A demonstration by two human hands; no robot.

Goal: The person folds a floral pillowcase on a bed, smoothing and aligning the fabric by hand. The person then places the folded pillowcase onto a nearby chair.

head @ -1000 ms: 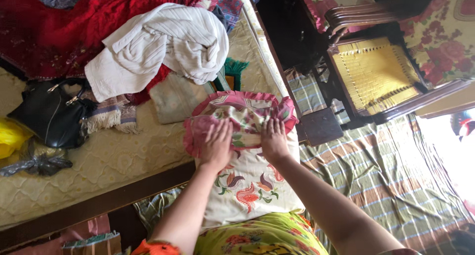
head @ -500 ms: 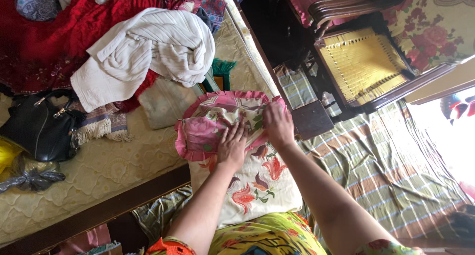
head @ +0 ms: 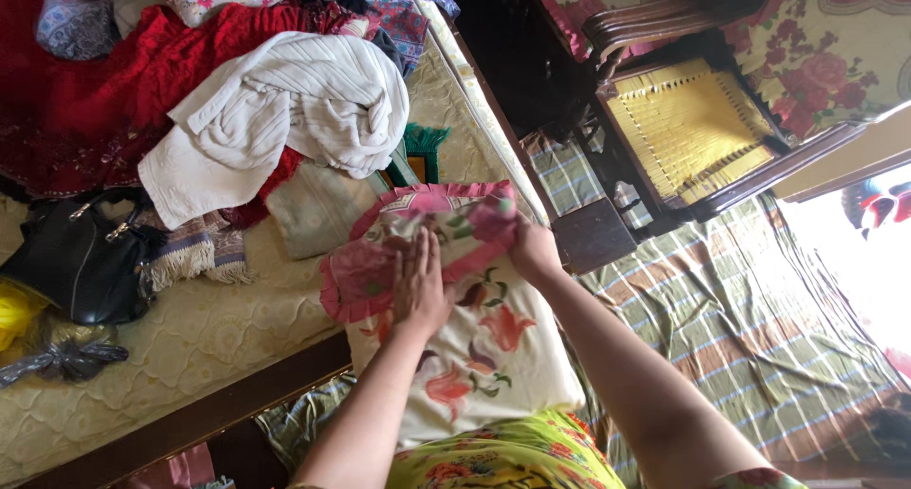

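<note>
A cream floral pillowcase with pink frilled edge [head: 474,332] drapes over the bed's [head: 190,342] front edge. The left hand [head: 418,285] presses it flat, fingers spread; the right hand [head: 533,249] pinches its right edge. It looks soft, light and limp, best held by corners.

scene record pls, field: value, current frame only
setting: bed with clothes piled on it, striped sheet on floor beside
left hand: flat on floral pillow cover, fingers spread
right hand: gripping the cover's pink frilled edge
cover position: at bed edge, lower part hanging toward the person's lap
nearby on bed: white garment, red cloth, black handbag
beyond bed: wooden chair with woven seat
</note>
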